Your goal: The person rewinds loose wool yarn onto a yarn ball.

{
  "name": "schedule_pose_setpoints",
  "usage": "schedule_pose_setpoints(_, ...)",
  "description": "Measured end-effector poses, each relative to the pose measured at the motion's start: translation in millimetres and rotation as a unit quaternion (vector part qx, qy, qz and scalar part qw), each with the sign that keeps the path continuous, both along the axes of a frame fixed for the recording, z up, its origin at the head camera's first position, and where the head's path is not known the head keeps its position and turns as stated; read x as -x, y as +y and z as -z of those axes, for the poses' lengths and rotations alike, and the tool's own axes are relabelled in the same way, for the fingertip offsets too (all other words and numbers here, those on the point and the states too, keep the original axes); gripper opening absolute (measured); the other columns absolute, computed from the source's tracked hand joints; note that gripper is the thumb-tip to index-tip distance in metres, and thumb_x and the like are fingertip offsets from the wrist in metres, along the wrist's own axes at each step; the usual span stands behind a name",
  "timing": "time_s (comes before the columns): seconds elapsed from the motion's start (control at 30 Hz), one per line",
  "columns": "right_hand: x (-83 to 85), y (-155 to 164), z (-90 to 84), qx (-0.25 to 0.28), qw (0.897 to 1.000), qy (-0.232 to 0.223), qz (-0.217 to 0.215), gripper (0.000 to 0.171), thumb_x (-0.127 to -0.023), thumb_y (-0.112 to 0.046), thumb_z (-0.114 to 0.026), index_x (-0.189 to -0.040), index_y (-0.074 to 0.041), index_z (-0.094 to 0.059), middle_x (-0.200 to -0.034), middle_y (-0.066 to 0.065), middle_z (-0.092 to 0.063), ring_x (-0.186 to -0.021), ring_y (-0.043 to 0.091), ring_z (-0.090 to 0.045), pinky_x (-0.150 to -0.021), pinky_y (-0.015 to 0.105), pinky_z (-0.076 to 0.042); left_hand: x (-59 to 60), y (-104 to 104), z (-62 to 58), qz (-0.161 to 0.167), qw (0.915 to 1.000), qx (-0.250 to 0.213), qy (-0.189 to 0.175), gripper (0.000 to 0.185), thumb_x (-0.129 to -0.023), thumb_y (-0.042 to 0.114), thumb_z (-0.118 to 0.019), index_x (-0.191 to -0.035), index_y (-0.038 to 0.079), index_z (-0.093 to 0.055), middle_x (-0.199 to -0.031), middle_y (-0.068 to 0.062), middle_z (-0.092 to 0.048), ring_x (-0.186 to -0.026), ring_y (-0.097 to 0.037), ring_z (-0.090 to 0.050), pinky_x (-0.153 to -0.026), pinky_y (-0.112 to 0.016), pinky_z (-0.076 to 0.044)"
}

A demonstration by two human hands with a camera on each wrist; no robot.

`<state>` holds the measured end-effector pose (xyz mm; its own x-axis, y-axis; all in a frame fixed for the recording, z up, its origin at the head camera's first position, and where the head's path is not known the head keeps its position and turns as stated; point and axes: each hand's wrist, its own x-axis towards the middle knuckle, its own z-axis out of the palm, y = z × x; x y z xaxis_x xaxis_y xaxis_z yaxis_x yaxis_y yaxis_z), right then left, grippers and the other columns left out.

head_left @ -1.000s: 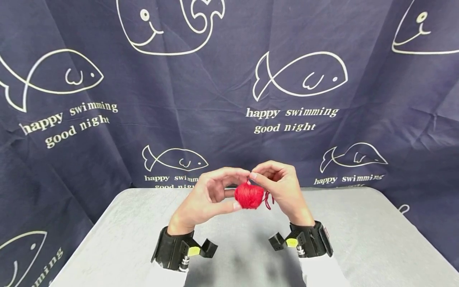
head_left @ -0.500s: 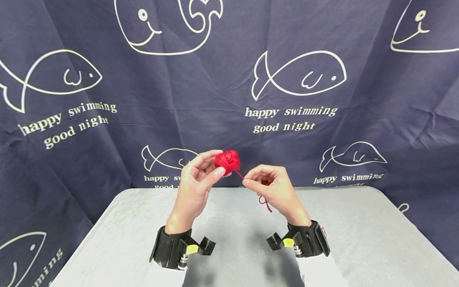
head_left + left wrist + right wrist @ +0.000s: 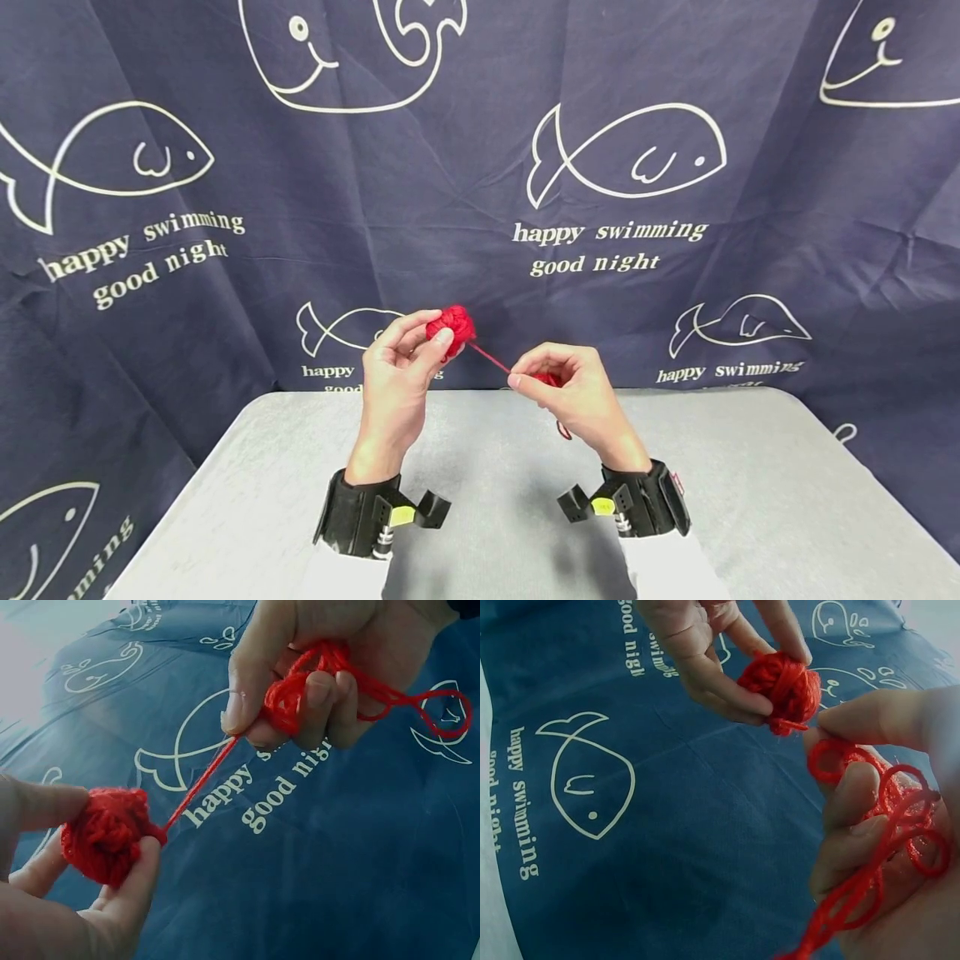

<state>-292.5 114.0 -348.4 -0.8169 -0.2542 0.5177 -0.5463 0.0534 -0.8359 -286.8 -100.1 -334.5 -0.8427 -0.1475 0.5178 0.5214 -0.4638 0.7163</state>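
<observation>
Since the frame half a second earlier, the ball of red yarn (image 3: 451, 326) has been carried a little further toward 10 o'clock by the left hand (image 3: 393, 387), and the strand (image 3: 489, 358) between the hands has been drawn out longer and tauter; a full second ago the ball was held low between both hands, close over the surface (image 3: 750, 492). The ball is now held in the air above the far edge of the surface, in front of the dark blue fish-print backdrop (image 3: 645, 250), pinched between the left thumb and fingertips. In the left wrist view the strand is seen leaving the ball (image 3: 105, 834) at about 2 o'clock and running straight to the right hand (image 3: 322, 667), whose grip is closed on it between thumb and forefinger, with loose loops of yarn (image 3: 889, 817) gathered over the curled fingers. The ball is judged to be very light, soft and compressible, so a gentle fingertip pinch across its middle should be enough; a hard squeeze would likely deform the windings or let turns slip off. The strand is thin and limp, best taken close to the ball and kept under light tension, since slack loops are likely to tangle.
</observation>
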Motion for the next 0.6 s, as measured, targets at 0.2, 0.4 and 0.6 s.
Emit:
schedule_pose_setpoints(0.2,-1.1,-2.2,0.0,-0.019,1.000,0.023,-0.007,0.012,-0.083,0.000,-0.079,-0.086,-0.011,-0.076,-0.066,0.005,-0.059,-0.047,0.014,-0.042,-0.037,0.024,-0.033,8.6,0.8,6.3,-0.112,0.9935,0.020,0.004,0.030,-0.083,-0.012,-0.074,-0.112,-0.008,-0.068,-0.092,-0.007,-0.070,-0.081,-0.016,-0.070,-0.074,-0.026,-0.060)
schedule_pose_setpoints(0.4,-4.3,-6.7,0.2,-0.074,0.994,0.064,-0.046,0.013,-0.083,0.004,-0.077,-0.085,-0.009,-0.075,-0.070,0.001,-0.063,-0.056,0.011,-0.051,-0.050,0.022,-0.042,14.0,2.4,10.0,-0.161,0.9863,-0.015,-0.031,0.022,-0.079,-0.011,-0.078,-0.096,0.000,-0.070,-0.085,-0.005,-0.066,-0.074,-0.013,-0.066,-0.070,-0.022,-0.058)
schedule_pose_setpoints(0.6,-10.4,-10.5,-1.3,-0.122,0.982,0.115,-0.081,0.018,-0.081,0.005,-0.075,-0.083,-0.012,-0.074,-0.071,-0.005,-0.066,-0.056,0.010,-0.056,-0.050,0.022,-0.047,15.9,5.2,10.9,-0.171,0.9837,-0.035,-0.044,0.022,-0.077,-0.011,-0.079,-0.089,0.004,-0.069,-0.081,-0.005,-0.066,-0.070,-0.012,-0.067,-0.071,-0.023,-0.058)
